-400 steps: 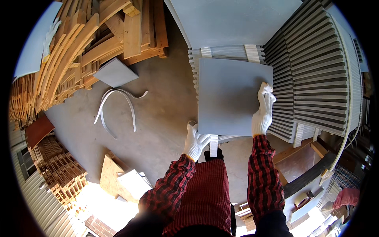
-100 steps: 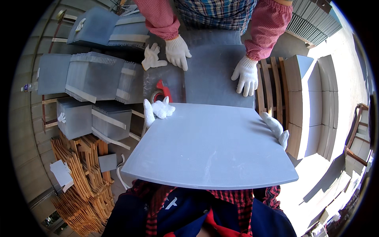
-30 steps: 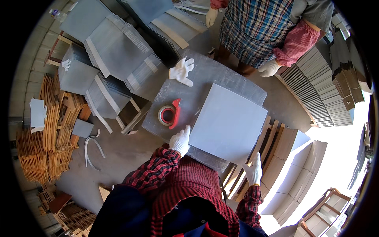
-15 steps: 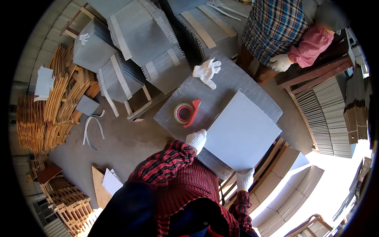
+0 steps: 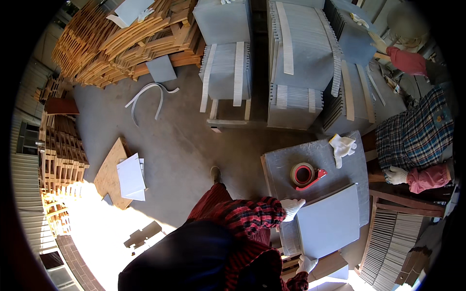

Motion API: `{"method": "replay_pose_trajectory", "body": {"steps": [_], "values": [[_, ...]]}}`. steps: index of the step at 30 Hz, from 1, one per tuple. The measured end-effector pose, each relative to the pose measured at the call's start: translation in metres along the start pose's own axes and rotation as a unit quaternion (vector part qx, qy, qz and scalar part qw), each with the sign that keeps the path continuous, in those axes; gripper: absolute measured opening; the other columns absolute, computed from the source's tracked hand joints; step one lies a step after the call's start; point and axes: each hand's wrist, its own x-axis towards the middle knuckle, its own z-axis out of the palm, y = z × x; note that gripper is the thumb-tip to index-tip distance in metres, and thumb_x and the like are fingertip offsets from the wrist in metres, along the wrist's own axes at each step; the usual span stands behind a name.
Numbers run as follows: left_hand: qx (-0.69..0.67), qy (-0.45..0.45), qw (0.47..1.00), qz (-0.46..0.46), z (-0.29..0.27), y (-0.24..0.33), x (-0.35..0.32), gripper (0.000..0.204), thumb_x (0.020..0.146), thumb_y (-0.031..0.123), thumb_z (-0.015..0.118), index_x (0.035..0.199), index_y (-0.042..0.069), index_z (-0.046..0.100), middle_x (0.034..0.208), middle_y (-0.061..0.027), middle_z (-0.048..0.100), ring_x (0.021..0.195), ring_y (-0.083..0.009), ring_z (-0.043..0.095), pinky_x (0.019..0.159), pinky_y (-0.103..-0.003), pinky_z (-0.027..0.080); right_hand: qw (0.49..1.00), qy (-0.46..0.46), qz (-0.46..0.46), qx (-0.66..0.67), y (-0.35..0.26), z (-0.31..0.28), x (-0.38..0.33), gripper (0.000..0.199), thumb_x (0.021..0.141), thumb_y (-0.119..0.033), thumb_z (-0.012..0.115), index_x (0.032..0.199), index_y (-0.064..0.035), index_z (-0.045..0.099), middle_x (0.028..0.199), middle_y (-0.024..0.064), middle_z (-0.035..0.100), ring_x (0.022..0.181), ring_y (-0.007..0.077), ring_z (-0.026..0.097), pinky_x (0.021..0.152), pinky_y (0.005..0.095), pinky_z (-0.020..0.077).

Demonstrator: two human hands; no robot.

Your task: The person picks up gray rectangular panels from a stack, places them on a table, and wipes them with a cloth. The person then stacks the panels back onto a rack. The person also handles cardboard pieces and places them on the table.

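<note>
A pale grey square panel (image 5: pixel 329 222) lies on the worktable (image 5: pixel 276 170), its near end reaching past the table's edge. Whether it is one sheet or more I cannot tell. My left hand (image 5: pixel 291 209), in a white knit glove, is closed on the panel's left edge near its far corner. At the near left corner my right hand (image 5: pixel 307 265), gloved too, grips the edge. Beyond the panel lie a tape roll (image 5: pixel 302 175) in a red tape dispenser (image 5: pixel 312 180) and a loose white glove (image 5: pixel 342 148).
Grey panel stacks (image 5: pixel 303 58) with pale strips stand at the back. Wooden pallets (image 5: pixel 150 36) are piled at far left. A curved white strip (image 5: pixel 160 99) and white sheets on a board (image 5: pixel 109 177) lie on the floor. A co-worker's gloved hand (image 5: pixel 396 175) is at right.
My view has swung left, so the table and panel appear farther right and more floor shows. Both hands stay at the panel's edges. Another arm now shows at the back right.
</note>
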Motion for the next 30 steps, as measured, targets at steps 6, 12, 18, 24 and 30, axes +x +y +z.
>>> {"method": "replay_pose_trajectory", "body": {"steps": [6,12,18,24,30], "values": [[-0.089,-0.297,0.951,0.000,-0.142,-0.116,-0.110,0.080,0.082,0.034,0.078,0.150,0.008,0.045,0.139,-0.0179,0.061,0.127,-0.0350,0.059,0.107,-0.044,0.047,0.961,0.223,0.166,-0.017,0.047,0.067,-0.046,0.083,0.079,-0.007,0.073,0.152,-0.0159,0.035,0.151,0.0168,0.042,0.126,0.0419,0.052,0.093,0.0647,0.0456],[-0.184,0.183,0.942,-0.211,-0.137,-0.395,-0.233,0.050,0.085,0.038,0.066,0.120,0.002,0.062,0.103,-0.0153,0.071,0.093,-0.0319,0.068,0.081,-0.042,0.051,0.925,-0.330,0.170,-0.084,0.061,0.205,-0.155,0.029,0.096,-0.024,0.063,0.118,-0.0053,0.064,0.110,0.0126,0.069,0.098,0.0360,0.068,0.087,0.0486,0.0547],[-0.316,0.036,0.917,-0.243,-0.261,-0.333,-0.259,0.054,0.087,0.019,0.071,0.136,0.002,0.054,0.120,-0.0130,0.064,0.109,-0.0214,0.061,0.098,-0.036,0.049,0.813,-0.278,-0.298,-0.415,0.011,0.362,-0.211,0.041,0.097,-0.041,0.053,0.118,-0.0104,0.069,0.113,0.0210,0.071,0.108,0.0418,0.065,0.093,0.0480,0.0506],[-0.273,-0.051,0.955,-0.104,-0.242,-0.381,-0.216,0.053,0.094,0.031,0.066,0.137,0.002,0.055,0.134,-0.0196,0.063,0.123,-0.0283,0.062,0.104,-0.039,0.048,0.876,-0.299,-0.172,-0.338,-0.010,0.383,-0.211,0.045,0.089,-0.037,0.062,0.125,-0.0116,0.069,0.120,0.0181,0.070,0.112,0.0395,0.066,0.096,0.0452,0.0512],[-0.254,-0.019,0.946,-0.200,-0.324,-0.404,-0.222,0.062,0.093,0.043,0.064,0.140,0.004,0.055,0.136,-0.0198,0.063,0.127,-0.0300,0.060,0.108,-0.038,0.044,0.831,-0.325,-0.074,-0.445,0.030,0.421,-0.122,0.045,0.082,-0.031,0.069,0.121,-0.0074,0.071,0.105,0.0160,0.072,0.096,0.0333,0.068,0.083,0.0426,0.0535]]}}
